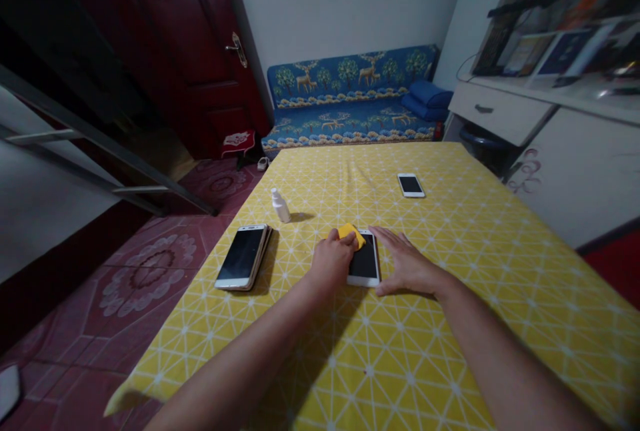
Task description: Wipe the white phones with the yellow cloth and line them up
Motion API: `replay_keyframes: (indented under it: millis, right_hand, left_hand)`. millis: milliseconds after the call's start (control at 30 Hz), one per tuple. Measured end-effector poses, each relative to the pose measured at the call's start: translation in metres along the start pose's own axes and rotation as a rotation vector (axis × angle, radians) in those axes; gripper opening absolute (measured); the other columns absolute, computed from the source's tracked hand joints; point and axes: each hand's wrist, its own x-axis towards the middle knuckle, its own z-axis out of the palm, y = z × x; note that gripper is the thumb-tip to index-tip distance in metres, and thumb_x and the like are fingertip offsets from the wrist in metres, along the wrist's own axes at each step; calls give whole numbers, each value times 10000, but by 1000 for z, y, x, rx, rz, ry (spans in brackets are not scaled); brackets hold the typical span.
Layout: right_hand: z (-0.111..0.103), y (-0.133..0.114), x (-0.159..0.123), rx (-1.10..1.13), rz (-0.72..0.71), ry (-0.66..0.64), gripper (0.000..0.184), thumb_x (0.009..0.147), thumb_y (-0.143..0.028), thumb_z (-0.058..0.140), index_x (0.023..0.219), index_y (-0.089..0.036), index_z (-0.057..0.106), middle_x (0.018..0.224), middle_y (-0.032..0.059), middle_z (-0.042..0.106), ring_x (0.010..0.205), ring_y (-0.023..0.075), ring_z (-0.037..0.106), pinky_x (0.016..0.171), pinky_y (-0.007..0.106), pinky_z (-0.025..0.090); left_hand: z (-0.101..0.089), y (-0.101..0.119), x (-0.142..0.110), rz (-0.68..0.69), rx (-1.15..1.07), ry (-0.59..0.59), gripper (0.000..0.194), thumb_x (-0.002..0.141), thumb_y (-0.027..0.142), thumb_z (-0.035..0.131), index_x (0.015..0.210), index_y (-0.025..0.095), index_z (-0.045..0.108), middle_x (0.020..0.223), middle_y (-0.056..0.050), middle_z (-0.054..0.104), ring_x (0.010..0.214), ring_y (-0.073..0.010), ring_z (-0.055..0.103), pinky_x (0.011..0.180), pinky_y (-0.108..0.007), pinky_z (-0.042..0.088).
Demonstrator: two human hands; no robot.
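A white smartphone with a dark screen lies face up on the table in front of me. My left hand is closed on a yellow cloth, pressed against the upper left part of that screen. My right hand holds the phone along its right side, fingers stretched at the top corner and thumb at the bottom one. To the left rests a stack of phones, the top one white with a black screen. A small white spray bottle stands upright behind it. Farther back on the right lies a smaller white phone.
A yellow cloth with white lines covers the table. Beyond its far edge stands a blue patterned sofa. On the right is a white cabinet; at the left are a metal ladder-like frame and a dark red door.
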Motion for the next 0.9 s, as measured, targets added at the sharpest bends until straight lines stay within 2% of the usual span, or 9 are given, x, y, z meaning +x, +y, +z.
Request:
replay_keyframes:
  millis: [267,367,467,667,900]
  right_hand:
    - [0,-1,0,-24,28,-10,1324,474,-532,856,1566,-293,147,1608,132,257,1473,358,230,1192,591,140]
    - [0,-1,0,-21,20,-3,1319,479,-535,851,1568,-288,148,1607,135,258,1470,367,232,1188,605,136]
    - [1,0,0,-18,10,7,1303,486,-522,849,1566,-289,157,1603,137,266,1466,369,242,1183,610,144]
    - [1,-2,0,-19,14,18,1273,498,-510,841,1561,-290,179,1596,138,283,1461,378,253,1177,611,166]
    - [0,-3,0,-44,26,10,1305,475,-520,842,1564,-257,174,1597,149,278,1456,382,262,1181,602,174]
  left_hand:
    - [-9,-3,26,10,-27,-13,397,862,48,441,1158,210,650,1130,-74,686,1021,-243,563,788,-315,527]
    - [-5,-5,25,22,-50,-12,461,845,44,443,1231,220,623,1170,-68,672,1035,-236,562,823,-316,520]
    - [0,-7,19,35,-81,6,498,851,67,450,1301,231,588,1227,-57,653,1053,-228,557,839,-310,508]
    - [9,-3,0,62,-117,12,412,919,134,439,1286,212,610,1291,-56,643,1071,-253,564,830,-326,502]
    - [8,8,-27,100,-46,-46,468,915,144,490,1381,171,525,1458,-85,525,1132,-274,563,859,-345,535]
